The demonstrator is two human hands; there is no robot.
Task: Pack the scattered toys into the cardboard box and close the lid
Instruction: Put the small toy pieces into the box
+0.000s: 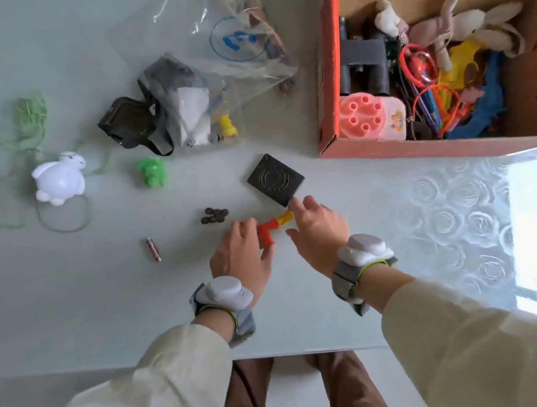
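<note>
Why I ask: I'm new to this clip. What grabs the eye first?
An open red-sided cardboard box, top right, brims with colourful toys. At centre, the left hand and right hand meet at a small red and yellow plastic toy. A white plastic rabbit sits far left.

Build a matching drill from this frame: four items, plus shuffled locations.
Column 1
1. white rabbit toy
2. battery
3. red-and-yellow toy
4. pink block toy

Column 2
A. inside the cardboard box, near-left corner
B. gripped by the left hand
C. amid the green string
D. lying on the table, left of the left hand

Pairs: 1-C, 2-D, 3-B, 4-A
</note>
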